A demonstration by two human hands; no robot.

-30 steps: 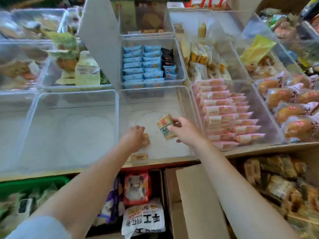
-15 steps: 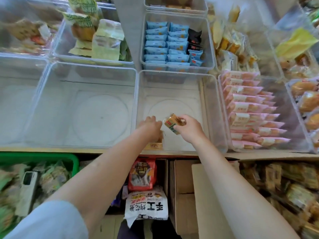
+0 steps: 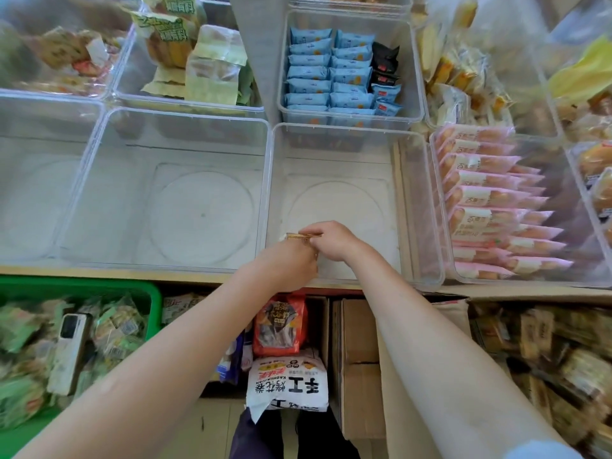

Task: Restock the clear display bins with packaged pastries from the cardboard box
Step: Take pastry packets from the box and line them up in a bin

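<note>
Both hands meet at the near left corner of the clear bin (image 3: 334,144). The right hand (image 3: 331,241) pinches a small wrapped pastry (image 3: 298,237); the left hand (image 3: 291,263) hides its fingers, so I cannot tell its grasp. The packet looks light, soft and slippery; holding its edges seems safest

White bag (image 3: 288,383) below the shelf: large black characters "手工" and "烤花卷", printed upside down to the camera, with small Latin "KAOHUAJUAN" beside them and a small red label too blurred to read. Green-and-cream packs (image 3: 172,26) in the top bin: bold dark characters, only "有" legible. Pink packs (image 3: 480,197) in the right bin: white labels with print, too small to read. Orange bag (image 3: 280,326): dark label, unreadable. Blue packs (image 3: 311,66) and black packs (image 3: 384,61): small logos only, illegible.
</note>
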